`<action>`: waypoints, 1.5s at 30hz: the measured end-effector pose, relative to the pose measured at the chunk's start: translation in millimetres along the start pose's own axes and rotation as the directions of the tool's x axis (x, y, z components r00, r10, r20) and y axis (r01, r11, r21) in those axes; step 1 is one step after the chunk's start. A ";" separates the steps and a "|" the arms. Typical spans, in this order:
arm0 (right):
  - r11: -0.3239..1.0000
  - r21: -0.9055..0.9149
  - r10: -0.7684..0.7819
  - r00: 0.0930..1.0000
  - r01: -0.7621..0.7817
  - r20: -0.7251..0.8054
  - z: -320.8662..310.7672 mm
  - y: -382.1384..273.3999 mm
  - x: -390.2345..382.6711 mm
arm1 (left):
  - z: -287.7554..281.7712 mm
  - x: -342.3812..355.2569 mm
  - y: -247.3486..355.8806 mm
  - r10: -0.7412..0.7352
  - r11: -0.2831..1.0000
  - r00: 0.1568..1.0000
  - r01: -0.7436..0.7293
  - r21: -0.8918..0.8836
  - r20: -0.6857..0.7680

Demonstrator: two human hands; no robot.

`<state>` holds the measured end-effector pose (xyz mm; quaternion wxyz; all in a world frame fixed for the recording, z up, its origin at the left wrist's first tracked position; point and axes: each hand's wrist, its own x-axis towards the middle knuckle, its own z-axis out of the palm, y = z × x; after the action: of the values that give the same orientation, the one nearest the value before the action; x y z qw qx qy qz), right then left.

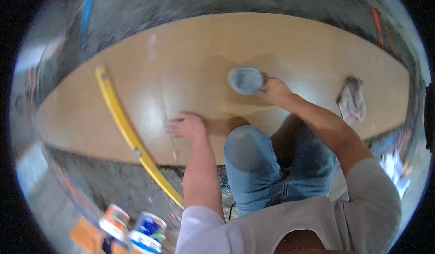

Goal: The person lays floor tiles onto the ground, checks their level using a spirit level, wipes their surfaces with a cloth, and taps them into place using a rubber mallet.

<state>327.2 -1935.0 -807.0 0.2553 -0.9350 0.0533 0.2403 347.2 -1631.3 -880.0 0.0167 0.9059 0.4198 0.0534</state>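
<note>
A wide, light-brown wood-look panel (190, 41) stretches across in front of my knees. My right hand (277, 92) is closed round the handle of a round grey pan-like vessel (246, 80), held over the middle of the panel. Its contents are too blurred to make out. My left hand (186, 126) rests on the panel, palm down and fingers apart, beside a thin seam line. A long yellow spirit level (118, 113) lies slantwise to the left of that hand and reaches past the panel's near edge.
A crumpled pale cloth (352, 101) lies on the panel's right part. Rough grey concrete (181, 5) borders the far edge. At the lower left stand an orange-and-white bucket (115, 220) and a blue-and-white bucket (148, 232). Blue tubing (88, 11) shows at the upper left.
</note>
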 end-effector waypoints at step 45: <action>0.772 0.303 -0.411 0.802 0.559 -0.433 0.0 -318.2 143.1 | -11.1 10.3 7.3 0.009 0.997 0.998 -0.004 -0.079 0.060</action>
<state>523.8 -1656.8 -731.5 0.4891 -0.8663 -0.1000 -0.0183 358.2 -1628.3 -867.6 0.0650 0.9070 0.4138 0.0427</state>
